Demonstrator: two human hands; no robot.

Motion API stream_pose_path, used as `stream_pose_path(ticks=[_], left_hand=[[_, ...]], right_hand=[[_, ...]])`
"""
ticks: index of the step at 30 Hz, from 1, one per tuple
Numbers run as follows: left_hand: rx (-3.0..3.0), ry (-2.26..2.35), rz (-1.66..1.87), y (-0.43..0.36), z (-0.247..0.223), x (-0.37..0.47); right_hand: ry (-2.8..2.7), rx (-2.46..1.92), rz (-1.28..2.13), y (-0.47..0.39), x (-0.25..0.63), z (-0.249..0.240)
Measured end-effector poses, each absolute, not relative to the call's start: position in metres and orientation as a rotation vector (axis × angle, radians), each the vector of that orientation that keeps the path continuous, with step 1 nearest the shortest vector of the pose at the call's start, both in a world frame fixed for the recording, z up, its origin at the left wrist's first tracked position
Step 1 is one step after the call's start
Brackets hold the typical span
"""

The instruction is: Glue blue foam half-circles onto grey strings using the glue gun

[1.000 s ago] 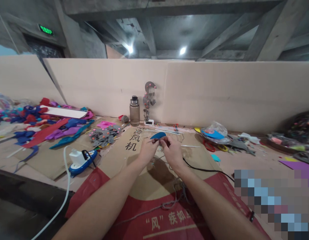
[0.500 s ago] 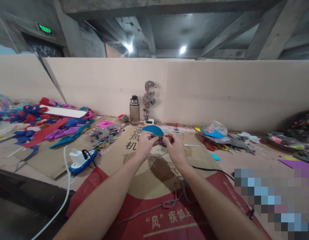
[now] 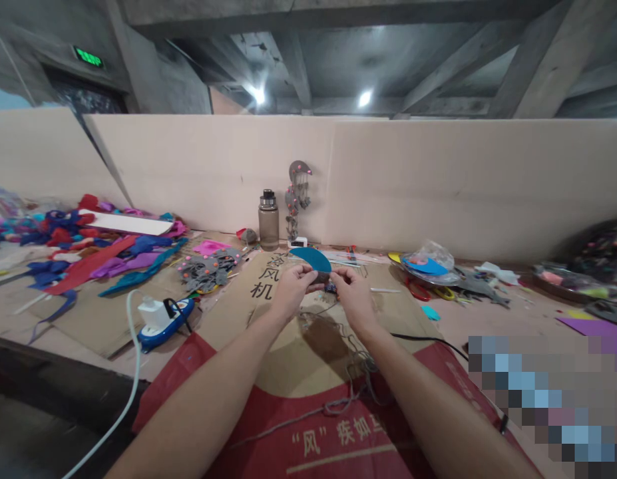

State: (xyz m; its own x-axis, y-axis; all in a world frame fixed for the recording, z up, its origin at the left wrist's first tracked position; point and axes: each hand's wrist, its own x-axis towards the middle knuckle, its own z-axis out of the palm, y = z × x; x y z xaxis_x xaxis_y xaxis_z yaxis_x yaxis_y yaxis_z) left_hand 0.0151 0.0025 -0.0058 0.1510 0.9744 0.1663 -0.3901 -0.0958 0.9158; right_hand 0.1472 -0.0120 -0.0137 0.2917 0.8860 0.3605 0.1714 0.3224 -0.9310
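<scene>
Above the cardboard, my left hand [image 3: 294,287] pinches a blue crescent-like felt piece [image 3: 313,258] between thumb and fingers. A dark grey patch shows at the lower edge of that piece. My right hand [image 3: 354,293] is closed in a pinch at its right end; whatever is between those fingertips is too small to make out. Loose grey yarn [image 3: 355,362] trails below the hands across the cardboard and the red print. Farther back stands a grey felt hanging decoration [image 3: 299,189] with a crescent top and pink dots.
Flattened cardboard [image 3: 288,372] covers the work spot. Left are a blue-white power strip [image 3: 166,324], grey felt pieces with bright dots [image 3: 208,269] and coloured felt scraps [image 3: 113,259]. A bottle [image 3: 269,223] stands at the back. Rightward lie a plate [image 3: 455,276] and red-handled scissors [image 3: 415,291].
The blue felt piece has shifted slightly right and tilted, showing more of its face and the grey patch. My right hand has moved a little right and down.
</scene>
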Motion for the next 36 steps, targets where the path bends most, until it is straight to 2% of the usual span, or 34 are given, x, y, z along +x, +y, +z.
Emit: stream_pose_path(ticks=[6, 10, 17, 22, 29, 33, 36], left_hand=[[1.085, 0.658, 1.243, 0.007, -0.008, 0.010], [1.035, 0.632, 1.174, 0.010, -0.010, 0.009], [0.976, 0.684, 1.288, 0.016, -0.011, 0.007], [0.937, 0.683, 1.518, 0.029, -0.007, -0.011], [0.878, 0.642, 1.725, 0.045, 0.015, -0.053], [0.623, 0.546, 2.040, 0.052, 0.028, -0.081], [0.443, 0.445, 2.099, 0.053, 0.032, -0.095]], right_hand=[[-1.154, -1.042, 0.852, -0.005, 0.148, -0.019], [-1.128, -1.046, 0.864, -0.007, 0.148, -0.017], [-1.161, -1.041, 0.864, -0.006, 0.148, -0.021], [-1.207, -1.096, 0.932, -0.009, 0.150, -0.021], [-1.665, -1.005, 1.613, -0.028, 0.150, -0.007], [-1.645, -0.839, 1.682, -0.034, 0.169, 0.014], [-1.571, -0.714, 1.634, -0.039, 0.194, 0.033]])
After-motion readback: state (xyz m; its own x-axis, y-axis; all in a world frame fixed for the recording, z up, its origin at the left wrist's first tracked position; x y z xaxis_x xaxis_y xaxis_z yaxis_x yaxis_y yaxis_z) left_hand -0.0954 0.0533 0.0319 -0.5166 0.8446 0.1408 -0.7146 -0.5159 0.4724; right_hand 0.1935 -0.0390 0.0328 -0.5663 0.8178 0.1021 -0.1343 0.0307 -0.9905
